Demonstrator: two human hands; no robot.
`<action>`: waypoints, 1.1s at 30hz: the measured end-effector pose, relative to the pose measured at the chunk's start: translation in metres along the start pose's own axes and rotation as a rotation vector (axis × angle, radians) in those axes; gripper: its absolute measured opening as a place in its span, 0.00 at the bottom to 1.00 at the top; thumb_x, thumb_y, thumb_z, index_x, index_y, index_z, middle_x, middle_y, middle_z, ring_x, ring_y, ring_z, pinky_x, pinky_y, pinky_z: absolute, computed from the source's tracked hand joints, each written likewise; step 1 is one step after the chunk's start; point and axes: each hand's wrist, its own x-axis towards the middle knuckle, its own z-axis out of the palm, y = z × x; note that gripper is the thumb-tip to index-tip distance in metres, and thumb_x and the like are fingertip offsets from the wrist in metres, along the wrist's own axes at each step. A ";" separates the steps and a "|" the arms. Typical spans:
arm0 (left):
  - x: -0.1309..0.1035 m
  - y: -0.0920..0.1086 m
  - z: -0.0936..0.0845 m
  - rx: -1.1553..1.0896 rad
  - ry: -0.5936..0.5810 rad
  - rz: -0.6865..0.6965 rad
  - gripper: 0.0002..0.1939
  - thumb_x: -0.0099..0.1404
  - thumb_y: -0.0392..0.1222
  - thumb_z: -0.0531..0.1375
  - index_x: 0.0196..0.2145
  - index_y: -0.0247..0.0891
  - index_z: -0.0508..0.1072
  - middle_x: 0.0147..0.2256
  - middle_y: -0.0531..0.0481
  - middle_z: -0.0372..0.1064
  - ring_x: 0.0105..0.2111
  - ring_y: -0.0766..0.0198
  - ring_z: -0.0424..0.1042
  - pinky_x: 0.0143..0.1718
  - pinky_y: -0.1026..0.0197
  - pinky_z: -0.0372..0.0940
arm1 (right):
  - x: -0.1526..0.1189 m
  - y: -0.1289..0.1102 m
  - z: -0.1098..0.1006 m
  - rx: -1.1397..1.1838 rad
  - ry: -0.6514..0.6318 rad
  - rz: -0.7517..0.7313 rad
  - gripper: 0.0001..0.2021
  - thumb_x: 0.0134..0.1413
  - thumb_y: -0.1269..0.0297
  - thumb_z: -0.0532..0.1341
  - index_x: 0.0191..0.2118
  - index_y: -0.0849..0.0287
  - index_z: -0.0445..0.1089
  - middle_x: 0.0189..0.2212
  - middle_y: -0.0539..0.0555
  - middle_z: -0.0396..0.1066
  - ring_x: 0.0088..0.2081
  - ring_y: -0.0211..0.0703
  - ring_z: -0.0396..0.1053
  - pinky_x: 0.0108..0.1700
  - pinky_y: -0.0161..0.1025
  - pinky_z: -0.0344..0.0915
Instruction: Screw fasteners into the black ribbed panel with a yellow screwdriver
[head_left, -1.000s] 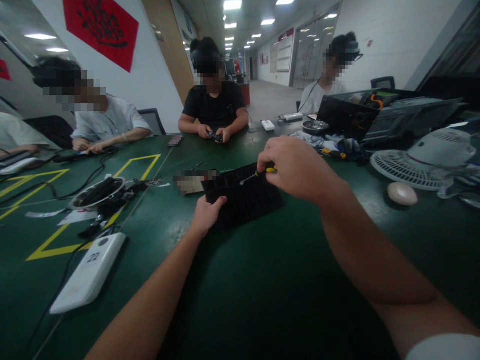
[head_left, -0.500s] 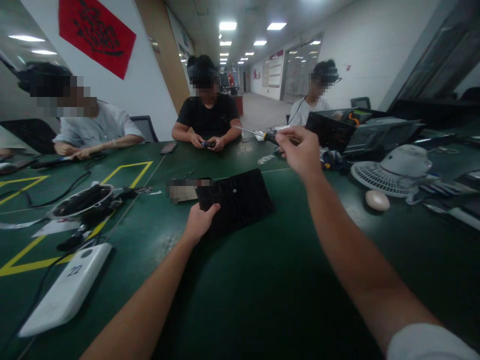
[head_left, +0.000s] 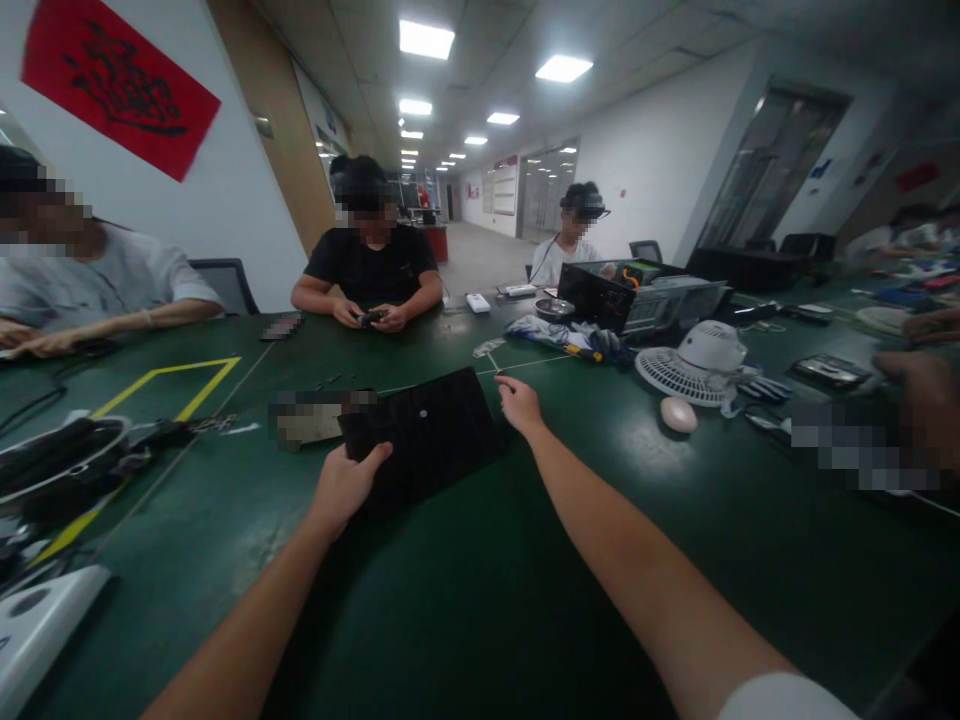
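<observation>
Flat black panel (head_left: 435, 440), pale dot (head_left: 424, 413) toward its far edge, slanted over the surface (head_left: 465, 610), left hand (head_left: 349, 485) clamped on its left edge, right hand (head_left: 520, 402) just beside its right edge, whether gripping cannot be told, tan item (head_left: 313, 424) near the far left corner, open room between the forearms (head_left: 262, 610)

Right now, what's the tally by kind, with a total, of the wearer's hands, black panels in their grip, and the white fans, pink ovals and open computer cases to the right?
Hands: 2 (left hand, right hand)
Black panel: 1
White fan: 1
Pink oval: 1
Computer case: 1
Total: 6
</observation>
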 end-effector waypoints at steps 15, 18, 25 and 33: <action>0.003 0.000 -0.003 0.027 0.004 -0.035 0.19 0.51 0.53 0.74 0.36 0.40 0.80 0.33 0.43 0.84 0.34 0.44 0.85 0.33 0.50 0.79 | -0.030 -0.011 -0.012 -0.529 -0.082 -0.178 0.12 0.66 0.62 0.69 0.52 0.52 0.84 0.57 0.59 0.78 0.61 0.54 0.70 0.62 0.48 0.62; 0.003 0.000 -0.004 0.024 -0.004 -0.029 0.19 0.51 0.53 0.74 0.36 0.40 0.79 0.33 0.42 0.84 0.34 0.43 0.85 0.33 0.49 0.80 | -0.027 -0.012 -0.015 -0.585 -0.058 -0.137 0.16 0.69 0.67 0.65 0.58 0.51 0.81 0.58 0.60 0.76 0.61 0.54 0.69 0.62 0.50 0.61; 0.001 0.001 -0.004 -0.002 -0.003 -0.045 0.21 0.49 0.53 0.75 0.37 0.39 0.80 0.35 0.41 0.85 0.36 0.42 0.86 0.34 0.49 0.79 | -0.016 0.000 -0.015 -0.513 -0.004 -0.053 0.15 0.69 0.60 0.65 0.56 0.56 0.81 0.54 0.63 0.79 0.55 0.58 0.75 0.56 0.50 0.67; -0.001 -0.001 -0.005 -0.014 -0.044 -0.005 0.21 0.50 0.55 0.75 0.36 0.40 0.79 0.35 0.41 0.85 0.37 0.42 0.86 0.34 0.49 0.79 | -0.012 0.004 -0.012 -0.238 0.226 -0.147 0.21 0.78 0.58 0.48 0.59 0.61 0.73 0.55 0.66 0.79 0.56 0.54 0.76 0.57 0.45 0.69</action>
